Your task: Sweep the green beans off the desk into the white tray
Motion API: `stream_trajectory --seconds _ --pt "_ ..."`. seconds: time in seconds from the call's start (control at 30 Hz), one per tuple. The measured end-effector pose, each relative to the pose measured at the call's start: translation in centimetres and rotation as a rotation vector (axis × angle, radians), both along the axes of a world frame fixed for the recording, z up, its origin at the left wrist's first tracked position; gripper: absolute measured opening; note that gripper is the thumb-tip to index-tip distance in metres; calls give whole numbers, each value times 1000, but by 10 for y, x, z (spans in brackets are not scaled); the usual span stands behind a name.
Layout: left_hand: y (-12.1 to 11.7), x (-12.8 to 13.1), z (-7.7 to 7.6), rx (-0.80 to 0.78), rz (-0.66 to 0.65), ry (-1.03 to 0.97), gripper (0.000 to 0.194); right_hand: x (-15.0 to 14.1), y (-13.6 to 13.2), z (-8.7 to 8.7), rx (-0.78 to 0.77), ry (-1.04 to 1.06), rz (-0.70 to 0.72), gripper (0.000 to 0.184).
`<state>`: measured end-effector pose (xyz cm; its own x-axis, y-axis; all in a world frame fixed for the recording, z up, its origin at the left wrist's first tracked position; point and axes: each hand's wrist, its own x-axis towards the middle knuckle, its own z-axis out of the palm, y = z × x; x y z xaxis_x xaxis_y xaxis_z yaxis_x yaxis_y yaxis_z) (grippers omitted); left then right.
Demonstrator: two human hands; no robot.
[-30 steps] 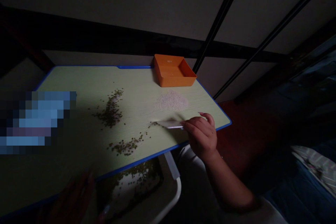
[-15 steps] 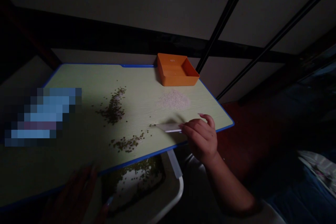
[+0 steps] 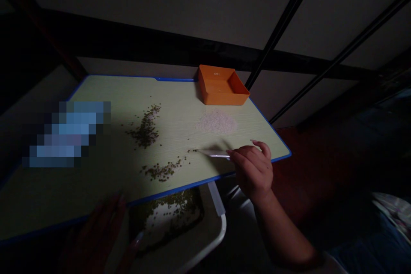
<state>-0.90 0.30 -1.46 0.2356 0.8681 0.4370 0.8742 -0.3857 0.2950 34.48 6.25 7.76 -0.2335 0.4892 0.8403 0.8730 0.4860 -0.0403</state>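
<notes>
My right hand (image 3: 255, 171) is closed in a pinch on a thin, flat white card-like piece (image 3: 218, 155), held low over the table's front part. Its left tip is by a few small dark green beans at the end of a loose bean strip (image 3: 163, 172). Behind the hand lies a pile of pale, rice-like grains (image 3: 218, 122). Farther left is a heap of dark beans (image 3: 146, 132) with some pale grains among them. Deep in shadow at the lower left, my left hand (image 3: 102, 227) is at the table's front edge, fingers stretched and thumb apart, with nothing visible in it.
An orange open box (image 3: 224, 98) stands at the table's back right corner. Below the front edge is a white-rimmed bin (image 3: 221, 231) with many green beans inside. A pixelated bluish object (image 3: 75, 132) lies at the left. The blue-edged table (image 3: 180, 115) stands near panelled doors.
The view has shifted slightly, so the table and both hands appear a little further right. The white piece has tilted and now shows more edge-on. The bean piles look much the same.
</notes>
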Motion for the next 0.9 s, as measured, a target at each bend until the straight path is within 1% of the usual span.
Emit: stream_trajectory --seconds 0.23,0.37,0.47,0.57,0.67,0.9 --pt "-1 4 1 -11 0 -12 76 -8 4 2 -17 -5 4 18" --pt "-2 6 3 -14 18 -37 74 -11 4 4 -42 -39 54 16" --pt "-2 7 3 -1 16 -37 75 -6 2 4 -24 -45 88 17" --pt "-3 7 3 -6 4 -32 76 1 -1 3 12 -19 39 18" --pt "-5 7 4 -40 25 -13 76 6 -4 3 13 -12 -27 20" --pt "-5 10 5 -44 50 -43 73 5 -19 7 -4 -45 -21 17"
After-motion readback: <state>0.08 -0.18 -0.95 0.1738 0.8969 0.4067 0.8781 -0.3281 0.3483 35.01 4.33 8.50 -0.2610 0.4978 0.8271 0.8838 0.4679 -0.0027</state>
